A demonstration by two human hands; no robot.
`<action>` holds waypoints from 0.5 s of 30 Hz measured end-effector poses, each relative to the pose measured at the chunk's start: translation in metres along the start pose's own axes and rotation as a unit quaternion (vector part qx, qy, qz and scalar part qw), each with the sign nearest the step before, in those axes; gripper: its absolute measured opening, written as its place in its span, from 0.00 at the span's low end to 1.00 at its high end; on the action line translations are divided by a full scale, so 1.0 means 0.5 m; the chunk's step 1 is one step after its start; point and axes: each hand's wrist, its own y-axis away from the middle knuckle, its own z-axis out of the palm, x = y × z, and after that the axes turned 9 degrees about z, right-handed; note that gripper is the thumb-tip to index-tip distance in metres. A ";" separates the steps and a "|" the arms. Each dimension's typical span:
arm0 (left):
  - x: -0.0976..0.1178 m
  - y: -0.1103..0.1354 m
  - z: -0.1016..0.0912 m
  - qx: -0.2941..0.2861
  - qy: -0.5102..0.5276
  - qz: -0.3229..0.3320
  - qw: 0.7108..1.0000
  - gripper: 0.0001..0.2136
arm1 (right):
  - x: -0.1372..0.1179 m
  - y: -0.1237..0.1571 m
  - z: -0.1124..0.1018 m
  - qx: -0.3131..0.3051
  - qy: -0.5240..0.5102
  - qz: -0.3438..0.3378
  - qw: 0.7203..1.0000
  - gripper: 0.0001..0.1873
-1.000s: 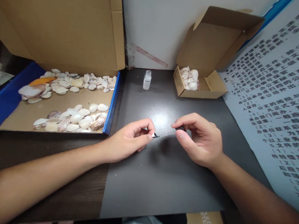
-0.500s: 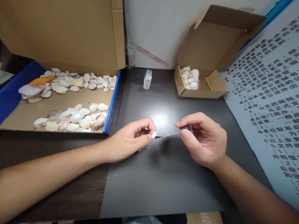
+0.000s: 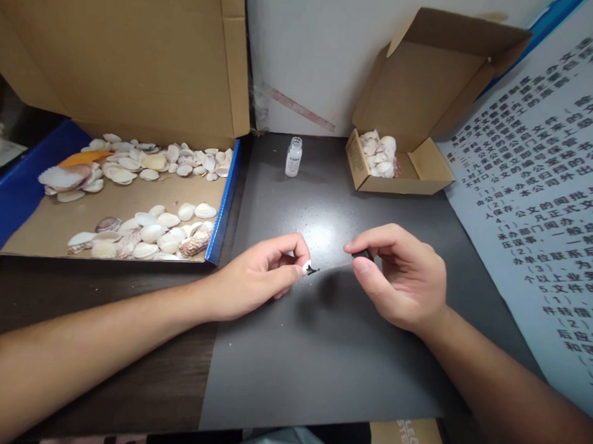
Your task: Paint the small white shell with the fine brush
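Observation:
Between the thumb and fingertips of my left hand [image 3: 261, 276] is a small white seashell [image 3: 306, 265], mostly covered by the fingers. My right hand [image 3: 405, 281] pinches the black cap of a brush applicator [image 3: 363, 254]. Its clear thin stem reaches left, and its dark bristle tip [image 3: 314, 271] is against or right beside the shell; exact contact is too small to tell. Beyond both hands a small clear bottle [image 3: 293, 161] with a white label stands upright and uncapped on the dark mat [image 3: 278, 373].
At the left, an open blue-edged cardboard box [image 3: 222, 205] holds many seashells [image 3: 149, 233]. A smaller open cardboard box [image 3: 402, 186] with white shells [image 3: 378, 153] stands at the back right. A printed sheet [image 3: 541, 195] lines the right side, and a pale wall [image 3: 315, 57] rises behind.
My right hand has shifted slightly left with the applicator, bringing the bristle tip closer in to the shell. My left hand stays almost still.

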 end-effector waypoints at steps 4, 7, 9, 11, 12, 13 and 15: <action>0.000 0.002 0.000 0.000 0.002 0.003 1.000 0.04 | 0.000 -0.001 -0.001 -0.023 -0.010 0.002 1.000 0.07; 0.001 0.002 0.001 0.001 0.003 -0.004 1.000 0.05 | 0.000 -0.003 0.002 -0.003 0.021 -0.006 1.000 0.07; 0.002 0.002 0.002 0.004 0.006 -0.006 1.000 0.05 | 0.002 -0.003 0.003 0.018 0.044 -0.010 0.999 0.07; 0.003 0.002 0.002 0.004 0.011 -0.008 1.000 0.05 | 0.003 -0.002 0.003 0.031 0.048 -0.006 0.998 0.08; 0.004 0.002 0.002 0.004 0.013 -0.009 1.000 0.05 | 0.004 -0.001 0.003 0.032 0.041 -0.003 0.999 0.08; 0.004 0.002 0.002 0.004 0.016 -0.011 1.000 0.05 | 0.004 0.000 0.002 0.029 0.030 0.001 0.999 0.08; 0.005 0.001 0.003 0.004 0.022 -0.014 1.000 0.05 | 0.004 0.002 0.001 0.011 0.007 0.005 1.000 0.08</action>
